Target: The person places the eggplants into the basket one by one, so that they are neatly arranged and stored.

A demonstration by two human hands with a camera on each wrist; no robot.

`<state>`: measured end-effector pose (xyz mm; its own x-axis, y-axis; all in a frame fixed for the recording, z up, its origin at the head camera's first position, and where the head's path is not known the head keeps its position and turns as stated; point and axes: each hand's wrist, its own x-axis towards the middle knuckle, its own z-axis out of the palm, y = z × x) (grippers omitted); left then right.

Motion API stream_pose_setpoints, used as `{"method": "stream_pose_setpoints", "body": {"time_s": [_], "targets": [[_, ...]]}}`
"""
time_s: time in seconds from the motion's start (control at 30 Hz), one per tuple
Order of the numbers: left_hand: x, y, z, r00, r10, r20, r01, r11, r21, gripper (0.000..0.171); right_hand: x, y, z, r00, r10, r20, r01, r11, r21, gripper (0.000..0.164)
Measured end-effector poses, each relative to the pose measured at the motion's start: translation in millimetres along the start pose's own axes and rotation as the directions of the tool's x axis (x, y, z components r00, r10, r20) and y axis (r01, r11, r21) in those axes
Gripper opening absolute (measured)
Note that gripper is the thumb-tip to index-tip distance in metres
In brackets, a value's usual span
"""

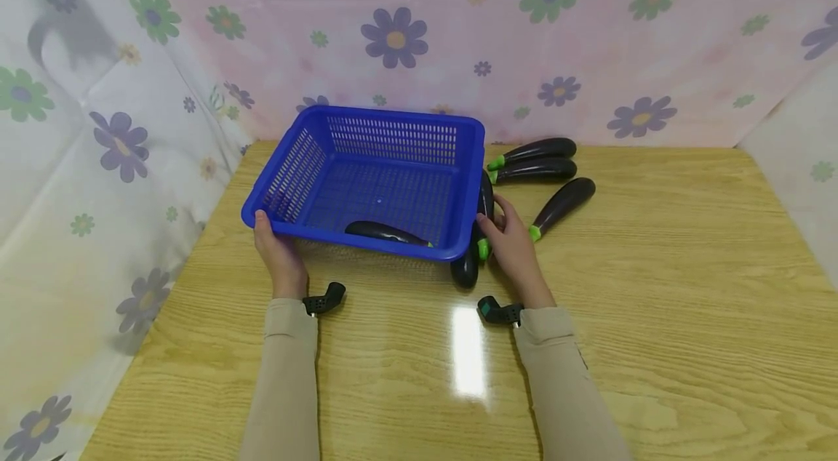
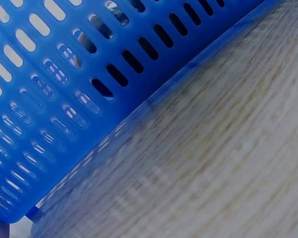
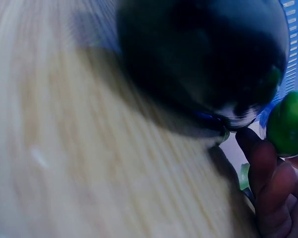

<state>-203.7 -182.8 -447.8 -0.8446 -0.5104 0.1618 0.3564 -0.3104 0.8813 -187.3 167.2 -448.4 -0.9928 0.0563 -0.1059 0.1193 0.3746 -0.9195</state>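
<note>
Beige sleeves (image 1: pixel 283 388), hands (image 1: pixel 281 257) at blue basket (image 1: pixel 475 148), eggplant (image 1: pixel 380 230) inside, eggplants (image 1: pixel 546 149) beside.

Head view, centre: the blue basket (image 1: pixel 327 233) hides the inner eggplant's (image 1: pixel 380 230) lower side. Right wrist view: the outer eggplant (image 3: pixel 203 54) is cropped at top, the right hand (image 3: pixel 274 196) at lower right. Left wrist view: the worktop (image 2: pixel 213 173) is blurred.

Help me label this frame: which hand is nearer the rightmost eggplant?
Right. The right hand is just left of the rightmost eggplant; the left hand is farther off, at the near-left corner of the blue basket.
</note>
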Motion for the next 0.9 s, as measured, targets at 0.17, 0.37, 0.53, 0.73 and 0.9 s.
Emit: {"method": "stream_pose_setpoints", "body": {"time_s": [0.17, 0.37, 0.53, 0.73, 0.9], "targets": [[0.7, -0.1, 0.1, 1.0, 0.004, 0.0, -0.004, 1.0, -0.013, 0.048, -0.7, -0.1, 0.4, 1.0, -0.001, -0.004, 0.001, 1.0, 0.019, 0.063], [0.2, -0.1, 0.2, 1.0, 0.016, -0.009, -0.016, 1.0, -0.002, 0.049, -0.2, 0.4, 0.3, 1.0, -0.002, -0.006, 0.002, 0.999, 0.042, 0.062], [0.5, 0.4, 0.0, 1.0, 0.007, 0.0, -0.007, 1.0, -0.001, 0.048, 0.3, 1.6, 0.3, 1.0, -0.009, -0.013, 0.01, 0.998, 0.063, 0.06], [-1.1, 1.5, -0.6, 1.0, -0.009, -0.007, 0.009, 1.0, 0.017, 0.048, -1.1, 2.2, 0.7, 0.999, -0.026, -0.021, 0.028, 0.995, 0.098, 0.059], [-0.4, 0.6, -0.7, 1.0, 0.01, -0.002, -0.01, 1.0, -0.02, 0.049, -2.3, 2.2, 0.9, 0.998, -0.052, -0.038, 0.056, 0.991, 0.12, 0.057]]}}
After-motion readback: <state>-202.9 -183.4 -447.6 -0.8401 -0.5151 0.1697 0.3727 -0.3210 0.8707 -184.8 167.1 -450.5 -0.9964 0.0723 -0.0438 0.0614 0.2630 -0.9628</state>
